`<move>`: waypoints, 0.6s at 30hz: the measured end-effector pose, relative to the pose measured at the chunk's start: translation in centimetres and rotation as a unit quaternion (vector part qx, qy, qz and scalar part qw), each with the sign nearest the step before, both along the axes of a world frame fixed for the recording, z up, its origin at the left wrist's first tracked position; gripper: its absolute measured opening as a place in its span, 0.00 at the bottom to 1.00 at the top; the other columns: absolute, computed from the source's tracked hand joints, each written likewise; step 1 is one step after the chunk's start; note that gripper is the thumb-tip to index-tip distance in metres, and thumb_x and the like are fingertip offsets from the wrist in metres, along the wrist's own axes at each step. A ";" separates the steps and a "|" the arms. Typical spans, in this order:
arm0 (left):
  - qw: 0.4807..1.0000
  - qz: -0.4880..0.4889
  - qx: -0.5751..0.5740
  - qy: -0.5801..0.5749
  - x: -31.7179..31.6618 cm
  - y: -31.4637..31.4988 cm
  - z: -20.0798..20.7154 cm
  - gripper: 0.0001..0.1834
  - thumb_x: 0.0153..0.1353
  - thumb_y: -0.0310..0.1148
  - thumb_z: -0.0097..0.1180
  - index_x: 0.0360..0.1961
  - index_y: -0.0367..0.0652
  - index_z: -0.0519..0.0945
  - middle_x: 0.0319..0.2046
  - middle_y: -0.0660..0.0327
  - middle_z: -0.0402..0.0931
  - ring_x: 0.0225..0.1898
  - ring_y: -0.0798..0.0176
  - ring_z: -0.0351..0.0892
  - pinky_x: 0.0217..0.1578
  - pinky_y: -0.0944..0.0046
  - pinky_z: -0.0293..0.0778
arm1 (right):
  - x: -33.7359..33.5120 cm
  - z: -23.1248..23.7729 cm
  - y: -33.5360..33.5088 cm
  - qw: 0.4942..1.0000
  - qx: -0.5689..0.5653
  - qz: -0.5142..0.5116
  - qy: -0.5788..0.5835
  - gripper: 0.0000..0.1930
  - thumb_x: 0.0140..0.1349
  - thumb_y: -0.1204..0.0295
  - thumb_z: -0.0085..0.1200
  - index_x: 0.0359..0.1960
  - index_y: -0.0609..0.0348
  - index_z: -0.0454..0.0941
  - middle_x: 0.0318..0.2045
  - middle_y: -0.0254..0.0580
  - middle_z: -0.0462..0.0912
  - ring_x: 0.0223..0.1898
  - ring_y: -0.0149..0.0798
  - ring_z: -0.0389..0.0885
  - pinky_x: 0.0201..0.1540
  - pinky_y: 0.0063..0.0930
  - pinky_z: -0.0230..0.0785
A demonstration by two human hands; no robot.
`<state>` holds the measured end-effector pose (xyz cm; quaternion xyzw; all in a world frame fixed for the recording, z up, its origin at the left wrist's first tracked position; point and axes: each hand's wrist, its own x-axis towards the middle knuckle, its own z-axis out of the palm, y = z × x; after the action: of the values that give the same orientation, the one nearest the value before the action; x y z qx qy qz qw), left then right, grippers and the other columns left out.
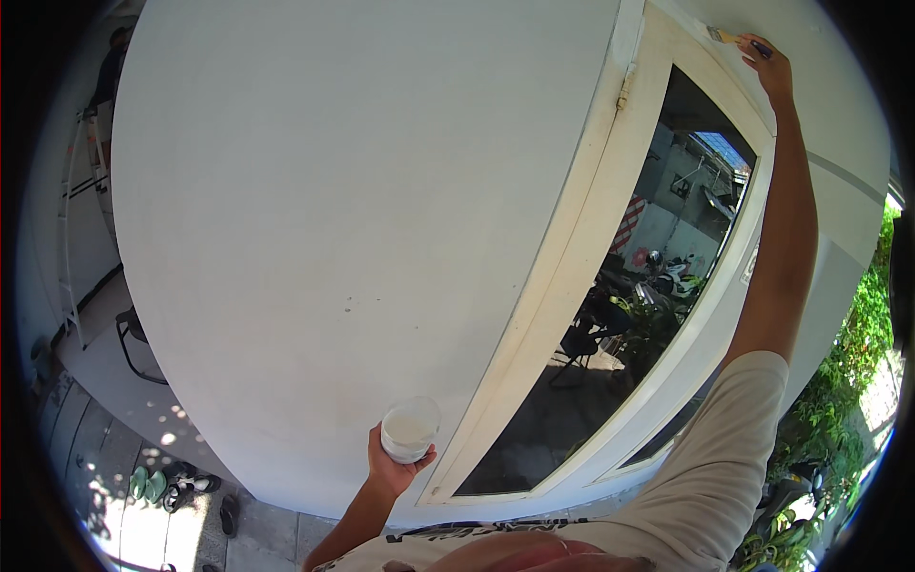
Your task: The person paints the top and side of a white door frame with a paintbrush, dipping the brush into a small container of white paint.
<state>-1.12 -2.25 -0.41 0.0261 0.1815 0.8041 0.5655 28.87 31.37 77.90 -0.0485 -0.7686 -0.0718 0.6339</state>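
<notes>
- We are gripping a small round clear plastic cup (410,430) in our left hand (391,465), fingers wrapped around its base, near the bottom of the large white wall (334,219).
- The cup is holding pale off-white paint and sitting just left of the cream window frame (562,276).
- We are stretching our right hand (767,65) far up to the right, closed around the dark handle of a small flat paintbrush (724,36).
- Its bristles are touching the frame's top edge, above the dark reflecting glass pane (629,315).
- Sandals (176,486) are lying on the tiled ground at the lower left.
</notes>
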 end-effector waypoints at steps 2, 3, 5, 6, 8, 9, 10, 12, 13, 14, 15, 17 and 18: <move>1.000 0.007 -0.003 -0.005 0.1 0.1 0.0 0.31 0.60 0.59 0.41 0.55 0.50 0.74 0.47 0.54 0.76 0.42 0.46 0.77 0.46 0.46 0.75 | 0.9 0.7 -0.5 0.995 0.021 -0.095 -0.001 0.13 0.66 0.67 0.55 0.49 0.59 0.81 0.44 0.38 0.84 0.46 0.33 0.83 0.52 0.26 0.77; 1.000 0.008 -0.002 -0.005 0.1 0.1 0.0 0.31 0.60 0.59 0.41 0.55 0.50 0.74 0.47 0.54 0.76 0.42 0.46 0.77 0.46 0.46 0.75 | 1.4 1.1 -1.2 0.981 0.041 -0.189 -0.001 0.14 0.65 0.66 0.56 0.49 0.57 0.81 0.42 0.37 0.85 0.45 0.32 0.84 0.52 0.26 0.77; 1.000 0.006 0.004 -0.002 0.0 0.1 -0.2 0.31 0.60 0.59 0.41 0.55 0.50 0.73 0.48 0.54 0.75 0.43 0.46 0.76 0.46 0.46 0.75 | -1.1 1.2 -3.5 0.949 0.096 -0.298 -0.021 0.14 0.64 0.66 0.57 0.48 0.56 0.81 0.42 0.36 0.85 0.45 0.32 0.84 0.52 0.26 0.77; 1.000 0.008 0.004 0.000 0.0 0.1 -0.1 0.31 0.60 0.59 0.41 0.55 0.50 0.73 0.48 0.54 0.75 0.43 0.46 0.76 0.46 0.46 0.75 | -2.1 0.9 -4.7 0.901 0.149 -0.405 -0.036 0.14 0.63 0.65 0.58 0.48 0.56 0.82 0.41 0.35 0.86 0.44 0.31 0.84 0.52 0.25 0.76; 1.000 -0.006 0.012 0.006 0.1 0.5 -0.1 0.31 0.60 0.59 0.41 0.55 0.51 0.73 0.49 0.55 0.75 0.44 0.46 0.76 0.46 0.46 0.75 | -3.6 1.9 -6.3 0.911 0.172 -0.370 -0.053 0.14 0.63 0.63 0.58 0.48 0.54 0.82 0.39 0.35 0.86 0.40 0.31 0.85 0.48 0.25 0.77; 1.000 -0.002 0.009 0.006 0.2 0.4 -0.1 0.31 0.60 0.59 0.41 0.55 0.51 0.73 0.49 0.55 0.75 0.44 0.46 0.76 0.46 0.46 0.75 | -5.3 1.2 -7.6 0.913 0.170 -0.367 -0.054 0.14 0.63 0.63 0.58 0.48 0.54 0.82 0.39 0.35 0.86 0.40 0.31 0.85 0.48 0.25 0.77; 1.000 0.003 0.002 0.002 0.2 0.3 -0.1 0.31 0.60 0.59 0.41 0.55 0.51 0.73 0.49 0.55 0.75 0.44 0.46 0.75 0.46 0.46 0.75 | -7.1 0.1 -9.6 0.943 0.166 -0.283 -0.042 0.11 0.63 0.66 0.58 0.43 0.59 0.82 0.35 0.38 0.85 0.36 0.33 0.84 0.43 0.27 0.78; 1.000 0.000 -0.002 -0.001 0.6 0.6 0.0 0.31 0.60 0.59 0.41 0.55 0.51 0.73 0.49 0.55 0.75 0.44 0.46 0.75 0.46 0.46 0.75 | -8.0 -0.3 -10.8 0.964 0.164 -0.206 -0.030 0.09 0.63 0.70 0.58 0.38 0.63 0.81 0.31 0.41 0.84 0.33 0.34 0.83 0.37 0.28 0.79; 1.000 -0.005 0.001 0.004 0.7 0.7 0.0 0.31 0.60 0.59 0.40 0.55 0.51 0.73 0.49 0.55 0.75 0.44 0.46 0.75 0.46 0.46 0.75 | -8.4 -0.3 -10.5 0.990 0.138 -0.039 -0.006 0.09 0.63 0.70 0.58 0.38 0.64 0.81 0.31 0.42 0.84 0.32 0.35 0.83 0.37 0.29 0.79; 1.000 -0.009 0.004 0.008 0.8 0.8 0.1 0.31 0.60 0.60 0.40 0.56 0.52 0.73 0.50 0.55 0.75 0.44 0.46 0.75 0.46 0.46 0.75 | -8.6 -0.5 -10.1 0.985 0.108 0.130 0.017 0.10 0.63 0.69 0.57 0.38 0.65 0.81 0.31 0.43 0.84 0.32 0.35 0.83 0.37 0.29 0.79; 1.000 -0.006 0.003 0.008 0.8 0.6 0.1 0.31 0.60 0.60 0.40 0.56 0.52 0.73 0.50 0.55 0.75 0.44 0.46 0.75 0.46 0.46 0.75 | -8.8 -1.0 -9.3 0.985 0.107 0.133 0.017 0.10 0.63 0.69 0.57 0.38 0.65 0.81 0.31 0.43 0.84 0.32 0.35 0.83 0.37 0.29 0.79; 1.000 -0.001 0.000 0.007 0.8 0.5 0.1 0.31 0.60 0.60 0.40 0.56 0.51 0.73 0.49 0.54 0.75 0.44 0.46 0.76 0.46 0.46 0.75 | -8.0 -2.2 -7.1 0.989 0.017 0.141 0.042 0.09 0.62 0.70 0.58 0.36 0.66 0.80 0.30 0.44 0.83 0.29 0.35 0.83 0.36 0.29 0.80; 1.000 -0.004 0.002 0.008 0.8 0.6 0.0 0.31 0.60 0.60 0.40 0.56 0.51 0.73 0.49 0.54 0.75 0.44 0.46 0.76 0.46 0.46 0.75 | -6.9 -2.0 -5.0 0.989 0.018 0.139 0.042 0.09 0.62 0.70 0.58 0.36 0.66 0.80 0.30 0.44 0.83 0.29 0.35 0.83 0.36 0.29 0.80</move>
<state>-0.35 -1.65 -0.37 0.0338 0.1846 0.8020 0.5670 22.01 26.40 75.88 0.0671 -0.7390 0.0049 0.6704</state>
